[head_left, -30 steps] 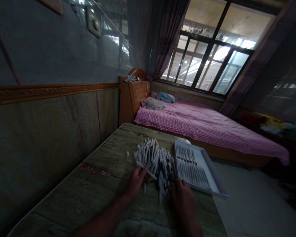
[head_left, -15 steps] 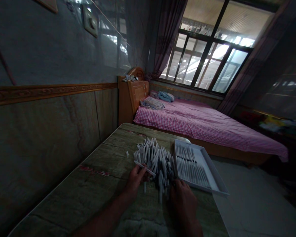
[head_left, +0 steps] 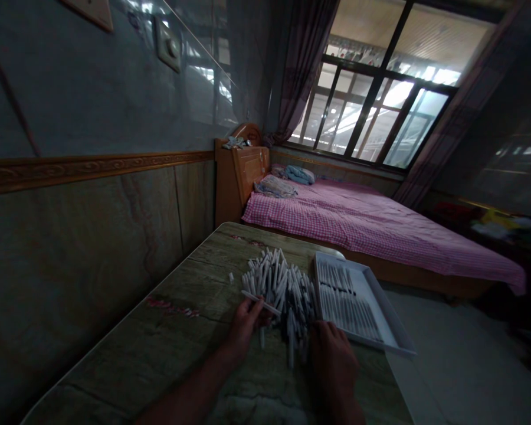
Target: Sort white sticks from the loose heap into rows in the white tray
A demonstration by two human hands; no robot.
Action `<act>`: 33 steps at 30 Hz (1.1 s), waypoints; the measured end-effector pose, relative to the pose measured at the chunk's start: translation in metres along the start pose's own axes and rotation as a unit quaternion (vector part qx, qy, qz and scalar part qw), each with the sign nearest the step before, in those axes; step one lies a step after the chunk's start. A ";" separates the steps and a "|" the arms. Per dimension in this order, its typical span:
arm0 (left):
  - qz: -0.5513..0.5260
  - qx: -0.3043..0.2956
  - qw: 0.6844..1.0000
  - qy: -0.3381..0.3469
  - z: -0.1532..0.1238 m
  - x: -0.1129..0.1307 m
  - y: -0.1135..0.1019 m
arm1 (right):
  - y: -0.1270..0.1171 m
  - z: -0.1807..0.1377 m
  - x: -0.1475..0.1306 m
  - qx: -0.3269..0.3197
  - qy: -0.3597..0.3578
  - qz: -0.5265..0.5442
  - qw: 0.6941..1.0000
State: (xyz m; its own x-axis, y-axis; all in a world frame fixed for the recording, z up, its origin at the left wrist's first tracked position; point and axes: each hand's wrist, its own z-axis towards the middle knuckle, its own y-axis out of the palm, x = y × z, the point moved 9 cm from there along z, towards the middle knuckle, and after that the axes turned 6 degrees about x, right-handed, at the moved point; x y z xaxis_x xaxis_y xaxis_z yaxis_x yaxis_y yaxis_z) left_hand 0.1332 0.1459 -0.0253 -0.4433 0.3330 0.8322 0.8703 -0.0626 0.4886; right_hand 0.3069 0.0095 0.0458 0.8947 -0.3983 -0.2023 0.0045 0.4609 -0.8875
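Observation:
My left hand [head_left: 244, 323] is closed on a slim white pen [head_left: 261, 302], pinched between thumb and fingers and lying slantwise in front of the pile. My right hand [head_left: 333, 349] is curled at the pile's near right side; its fingertips are dark, and what they hold, if anything, cannot be made out. Between and beyond both hands lies a loose heap of white pens [head_left: 268, 273], some with dark parts. Right of the heap, a shallow white tray [head_left: 392, 316] holds pens laid side by side in two rows.
The wood-patterned table [head_left: 194, 348] has a rounded far corner and runs along the tiled wall [head_left: 84, 236]. A small white piece [head_left: 230, 277] lies left of the heap. Behind stands a bed [head_left: 349, 212] with a pink checked cover, below a window [head_left: 371, 112].
The view has shifted slightly, so everything sits a little further right and lower. My left hand keeps its grip on the pen; both hands stay in nearly the same place.

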 end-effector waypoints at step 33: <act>-0.046 -0.012 0.998 -0.043 -0.006 -0.006 0.005 | -0.003 -0.014 -0.023 0.095 -0.115 0.222 0.963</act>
State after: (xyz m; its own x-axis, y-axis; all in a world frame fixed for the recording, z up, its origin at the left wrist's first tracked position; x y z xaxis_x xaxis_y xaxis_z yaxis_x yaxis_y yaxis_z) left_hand 0.1388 0.1384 -0.0261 -0.4994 0.4174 0.7592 0.8211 -0.0514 0.5685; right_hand 0.2800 0.0064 0.0475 0.9024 0.0486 -0.4282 -0.3398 0.6914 -0.6376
